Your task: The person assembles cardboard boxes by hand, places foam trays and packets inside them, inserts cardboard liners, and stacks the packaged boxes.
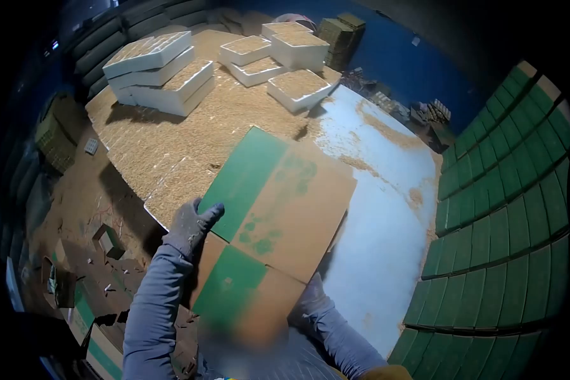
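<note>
Tan loose material covers much of the white tabletop, trays stacked toward its far edge. Over the near edge, your left hand clasps the cardboard box, thumb on top, probably steadying it; your right hand is partly hidden, its grip unclear.

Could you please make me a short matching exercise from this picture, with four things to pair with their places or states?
Column one:
1. left hand
2. white boxes
3. stacked green cartons
4. cardboard box

Column two:
A. in rows along the right of the view
B. green and brown, near the middle of the view
C. filled with tan grains, towards the table's far end
D. in a grey glove

Pairs: 1-D, 2-C, 3-A, 4-B.
</note>
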`<state>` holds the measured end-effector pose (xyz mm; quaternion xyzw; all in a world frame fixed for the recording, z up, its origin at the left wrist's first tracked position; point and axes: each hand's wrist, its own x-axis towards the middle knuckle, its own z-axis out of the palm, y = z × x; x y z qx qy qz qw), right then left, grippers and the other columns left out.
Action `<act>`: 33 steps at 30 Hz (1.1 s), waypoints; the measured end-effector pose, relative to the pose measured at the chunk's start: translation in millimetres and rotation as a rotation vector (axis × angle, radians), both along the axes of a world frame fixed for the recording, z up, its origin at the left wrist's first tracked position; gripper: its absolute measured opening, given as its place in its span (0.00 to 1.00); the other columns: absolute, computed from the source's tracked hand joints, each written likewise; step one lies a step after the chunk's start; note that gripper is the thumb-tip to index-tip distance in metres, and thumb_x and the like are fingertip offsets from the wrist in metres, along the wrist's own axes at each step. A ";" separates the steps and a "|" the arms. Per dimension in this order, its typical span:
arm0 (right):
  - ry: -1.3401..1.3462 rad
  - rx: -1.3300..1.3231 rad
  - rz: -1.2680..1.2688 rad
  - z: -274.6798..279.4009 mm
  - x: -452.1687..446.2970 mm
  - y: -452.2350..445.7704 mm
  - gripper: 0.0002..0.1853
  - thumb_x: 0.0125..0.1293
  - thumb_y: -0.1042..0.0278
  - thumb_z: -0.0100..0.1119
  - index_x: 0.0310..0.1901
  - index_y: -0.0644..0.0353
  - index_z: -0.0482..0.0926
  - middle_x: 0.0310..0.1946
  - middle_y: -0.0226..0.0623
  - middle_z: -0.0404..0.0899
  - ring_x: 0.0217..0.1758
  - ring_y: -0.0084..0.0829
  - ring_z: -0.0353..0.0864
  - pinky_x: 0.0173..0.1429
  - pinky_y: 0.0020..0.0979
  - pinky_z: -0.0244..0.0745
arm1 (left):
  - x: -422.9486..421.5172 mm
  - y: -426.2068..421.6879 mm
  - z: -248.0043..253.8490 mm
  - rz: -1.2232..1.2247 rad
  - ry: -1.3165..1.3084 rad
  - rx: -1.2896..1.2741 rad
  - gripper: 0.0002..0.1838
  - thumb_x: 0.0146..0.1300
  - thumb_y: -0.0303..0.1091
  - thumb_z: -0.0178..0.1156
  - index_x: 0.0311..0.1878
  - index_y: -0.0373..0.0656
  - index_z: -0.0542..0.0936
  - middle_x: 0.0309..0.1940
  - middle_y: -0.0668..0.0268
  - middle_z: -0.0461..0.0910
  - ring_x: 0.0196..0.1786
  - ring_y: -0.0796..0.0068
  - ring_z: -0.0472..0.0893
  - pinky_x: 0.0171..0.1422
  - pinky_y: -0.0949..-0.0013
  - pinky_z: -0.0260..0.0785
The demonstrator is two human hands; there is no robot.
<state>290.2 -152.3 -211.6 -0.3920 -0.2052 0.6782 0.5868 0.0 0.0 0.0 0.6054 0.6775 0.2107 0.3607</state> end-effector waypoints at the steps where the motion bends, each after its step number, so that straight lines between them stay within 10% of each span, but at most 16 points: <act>1: -0.255 0.102 0.076 -11.6 -5.3 -3.4 0.33 0.65 0.54 0.59 0.70 0.56 0.67 0.65 0.41 0.73 0.66 0.41 0.74 0.67 0.38 0.72 | -13.0 5.0 -3.1 0.011 -0.122 0.022 0.37 0.62 0.58 0.66 0.61 0.34 0.75 0.47 0.54 0.84 0.47 0.61 0.83 0.55 0.60 0.73; 3: -0.262 0.043 -0.014 66.7 45.4 9.5 0.25 0.66 0.62 0.55 0.63 0.61 0.73 0.58 0.42 0.78 0.60 0.39 0.79 0.64 0.38 0.75 | 55.3 14.0 -41.0 0.079 -0.453 0.071 0.34 0.65 0.57 0.64 0.54 0.29 0.78 0.41 0.59 0.84 0.43 0.71 0.81 0.50 0.65 0.73; 6: -0.060 -0.084 -0.194 101.0 66.1 52.8 0.18 0.69 0.69 0.53 0.57 0.67 0.77 0.53 0.43 0.82 0.56 0.38 0.82 0.63 0.38 0.76 | -20.1 30.1 -6.7 0.208 -0.246 0.055 0.34 0.66 0.62 0.60 0.52 0.32 0.80 0.40 0.63 0.83 0.41 0.74 0.80 0.48 0.67 0.74; 8: -0.705 0.155 -0.201 44.1 82.3 103.1 0.19 0.70 0.66 0.53 0.59 0.64 0.76 0.55 0.43 0.81 0.57 0.40 0.81 0.63 0.39 0.76 | -77.8 30.9 -4.3 0.300 -0.289 0.117 0.35 0.67 0.64 0.58 0.51 0.35 0.81 0.40 0.66 0.82 0.39 0.75 0.79 0.46 0.68 0.73; 13: -0.006 -0.405 -0.243 45.4 73.9 152.2 0.16 0.75 0.60 0.52 0.62 0.48 0.74 0.34 0.28 0.65 0.38 0.28 0.68 0.52 0.40 0.76 | -160.8 -29.1 36.7 0.434 -0.366 0.346 0.32 0.72 0.61 0.53 0.54 0.36 0.80 0.39 0.69 0.82 0.40 0.77 0.79 0.46 0.70 0.72; 16: -0.151 -0.480 -0.064 77.9 46.2 100.4 0.26 0.74 0.57 0.55 0.70 0.49 0.61 0.42 0.31 0.68 0.40 0.25 0.69 0.46 0.27 0.71 | -188.2 -75.6 55.8 0.435 0.096 0.372 0.29 0.72 0.57 0.55 0.53 0.35 0.81 0.39 0.66 0.83 0.40 0.78 0.78 0.48 0.71 0.71; 19: 0.037 -0.004 0.440 94.5 -6.4 45.4 0.52 0.64 0.35 0.61 0.78 0.54 0.45 0.64 0.49 0.65 0.64 0.37 0.69 0.67 0.40 0.67 | -109.3 -120.0 79.8 0.333 0.142 0.406 0.14 0.71 0.42 0.56 0.52 0.48 0.83 0.45 0.55 0.83 0.47 0.59 0.82 0.54 0.59 0.73; 20: 0.062 0.202 0.597 91.0 -21.2 33.0 0.46 0.70 0.38 0.54 0.79 0.50 0.44 0.72 0.52 0.58 0.73 0.47 0.63 0.75 0.50 0.60 | -110.3 -133.8 52.2 0.128 0.717 0.496 0.11 0.71 0.42 0.56 0.50 0.56 0.84 0.47 0.55 0.82 0.49 0.58 0.82 0.55 0.58 0.72; 21: 0.013 0.250 0.653 75.5 -34.4 26.9 0.48 0.68 0.37 0.56 0.79 0.50 0.42 0.74 0.49 0.57 0.74 0.46 0.61 0.75 0.51 0.60 | -76.7 -132.6 74.6 0.325 0.317 0.209 0.11 0.70 0.44 0.57 0.50 0.56 0.85 0.44 0.55 0.82 0.47 0.57 0.82 0.52 0.58 0.73; 22: 0.039 0.099 0.594 89.6 -52.7 19.1 0.48 0.68 0.45 0.62 0.78 0.57 0.46 0.71 0.42 0.62 0.68 0.38 0.68 0.69 0.44 0.66 | -77.1 -138.8 25.2 0.183 0.557 0.745 0.16 0.67 0.52 0.60 0.47 0.52 0.84 0.36 0.55 0.82 0.42 0.54 0.83 0.46 0.56 0.74; 23: -0.198 0.063 0.503 90.8 -69.2 27.3 0.34 0.73 0.60 0.57 0.75 0.60 0.56 0.65 0.41 0.70 0.62 0.33 0.74 0.63 0.39 0.71 | -63.9 -139.2 36.0 0.510 0.011 0.321 0.23 0.63 0.59 0.62 0.44 0.47 0.82 0.35 0.54 0.80 0.41 0.50 0.82 0.46 0.53 0.73; 24: -0.188 0.024 0.548 76.6 -69.1 39.6 0.23 0.74 0.68 0.53 0.68 0.61 0.66 0.59 0.40 0.76 0.58 0.30 0.77 0.60 0.34 0.73 | -65.9 -142.4 15.4 0.588 0.073 0.289 0.30 0.59 0.61 0.66 0.41 0.38 0.79 0.40 0.54 0.79 0.43 0.54 0.81 0.48 0.56 0.71; 30: -0.146 0.044 0.890 111.4 -152.8 50.9 0.27 0.68 0.68 0.57 0.66 0.68 0.66 0.60 0.43 0.76 0.59 0.35 0.78 0.63 0.37 0.74 | -107.0 -276.9 -25.1 0.901 0.148 0.437 0.30 0.63 0.50 0.67 0.59 0.36 0.74 0.54 0.54 0.78 0.54 0.59 0.78 0.59 0.59 0.71; 31: -0.125 0.071 0.948 122.9 -182.2 43.5 0.28 0.67 0.68 0.58 0.67 0.68 0.65 0.60 0.44 0.75 0.60 0.35 0.78 0.63 0.37 0.74 | -114.6 -305.1 -34.5 1.102 -0.372 0.621 0.30 0.64 0.45 0.66 0.63 0.35 0.73 0.56 0.56 0.77 0.56 0.65 0.77 0.63 0.61 0.70; 33: -0.141 0.094 1.092 138.0 -244.5 23.4 0.28 0.68 0.68 0.57 0.67 0.69 0.65 0.61 0.43 0.75 0.61 0.35 0.78 0.64 0.36 0.73 | -142.5 -401.8 -38.5 1.364 -0.236 0.467 0.25 0.66 0.36 0.61 0.64 0.33 0.73 0.52 0.58 0.76 0.55 0.69 0.74 0.56 0.60 0.70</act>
